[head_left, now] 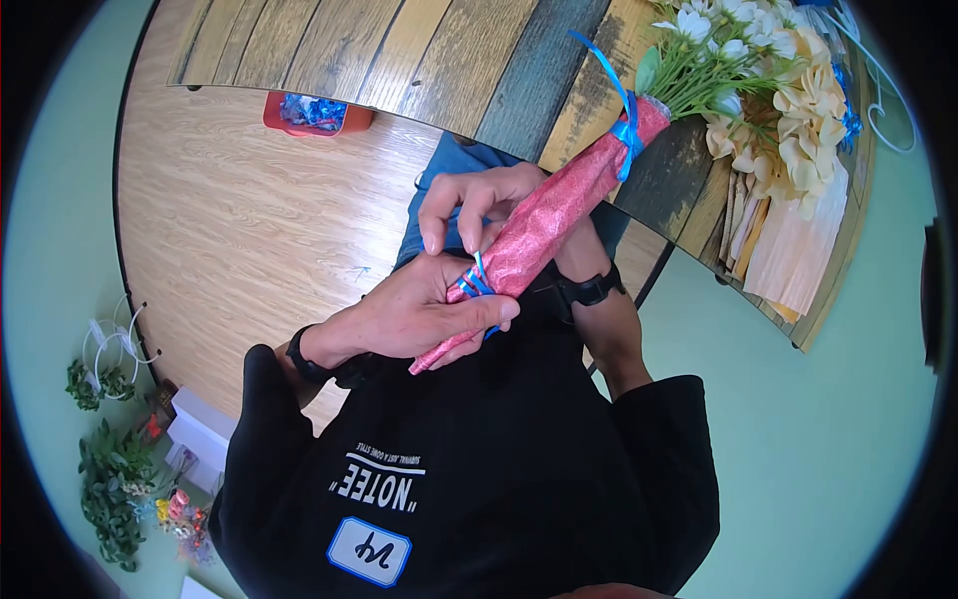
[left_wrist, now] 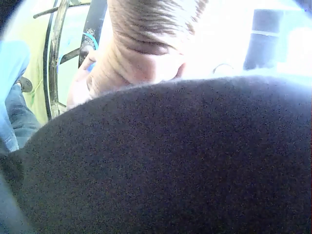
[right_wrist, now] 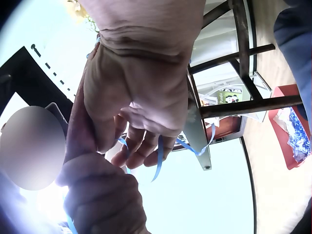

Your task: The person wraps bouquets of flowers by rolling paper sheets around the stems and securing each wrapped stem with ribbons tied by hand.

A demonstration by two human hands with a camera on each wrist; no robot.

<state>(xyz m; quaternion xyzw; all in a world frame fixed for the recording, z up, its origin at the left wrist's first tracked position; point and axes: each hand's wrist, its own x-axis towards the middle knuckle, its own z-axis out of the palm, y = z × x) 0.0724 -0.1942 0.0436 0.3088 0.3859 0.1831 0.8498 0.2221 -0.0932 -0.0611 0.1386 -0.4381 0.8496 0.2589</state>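
Observation:
A bouquet in a pink wrapper (head_left: 544, 220) lies slantwise before the body, its narrow end at lower left. My left hand (head_left: 419, 307) grips that end, thumb across it beside the lower blue ribbon (head_left: 473, 283). Over the wrapper reaches my right hand (head_left: 489, 200), fingers bent at the lower tie. In the right wrist view, strands of blue ribbon (right_wrist: 160, 156) run among the right hand's (right_wrist: 141, 107) curled fingers, and the left hand (right_wrist: 105, 195) is closed round the wrapper (right_wrist: 80, 122). Dark cloth hides most of the left wrist view below the left hand (left_wrist: 141, 61).
White and cream flowers (head_left: 798, 130) lie on the wooden table (head_left: 419, 60), with folded papers (head_left: 798, 250) by its right edge. A red bin (head_left: 354, 120) of blue scraps stands on the floor. Potted plants and a white box (head_left: 200, 439) are at lower left.

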